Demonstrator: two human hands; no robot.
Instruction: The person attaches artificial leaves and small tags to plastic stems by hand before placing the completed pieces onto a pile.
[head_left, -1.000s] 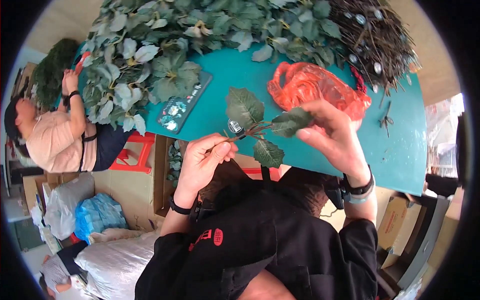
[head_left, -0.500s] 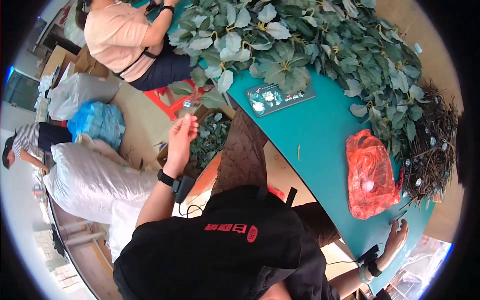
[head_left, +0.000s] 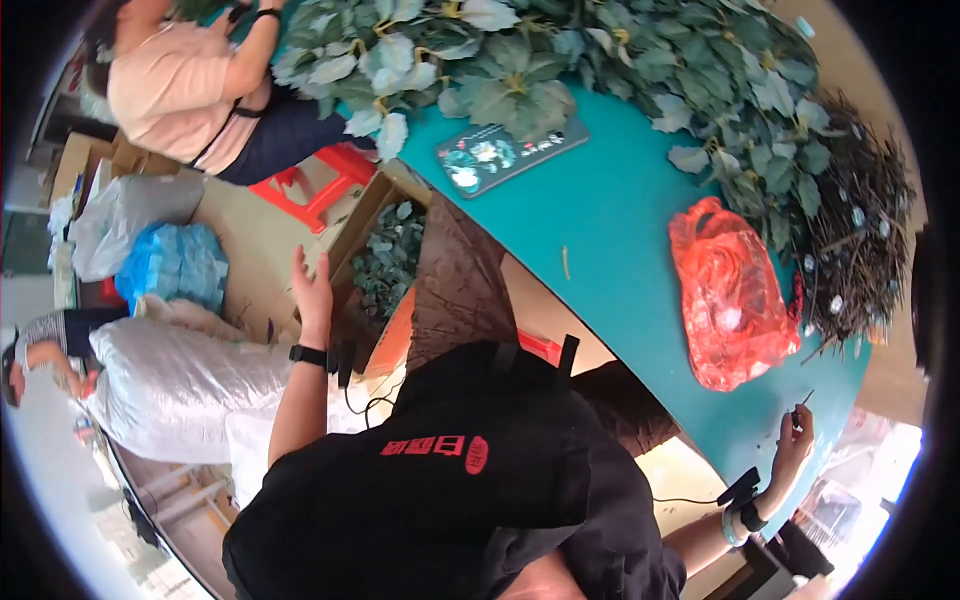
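My left hand is open, thumb and fingers apart and nothing in it, beside a cardboard box below the table's left edge. Inside that box lies a heap of green artificial leaf sprigs. At the right end of the green table, my right hand is closed, its fingertips pinching a thin dark stem. Just beyond that hand lies a bundle of dark stems with small pale, shiny pieces among them. A red plastic bag rests to the left of the bundle.
Artificial leaf branches cover the table's far side. A dark, flower-patterned flat case lies partly under them. To the left are a red stool, a seated person, a white sack and a blue bag; another person bends farther left.
My left hand has let go of a leaf sprig and moved left and down, fingers spreading. My right hand has closed around the thin stem. The whole view has shifted slightly.
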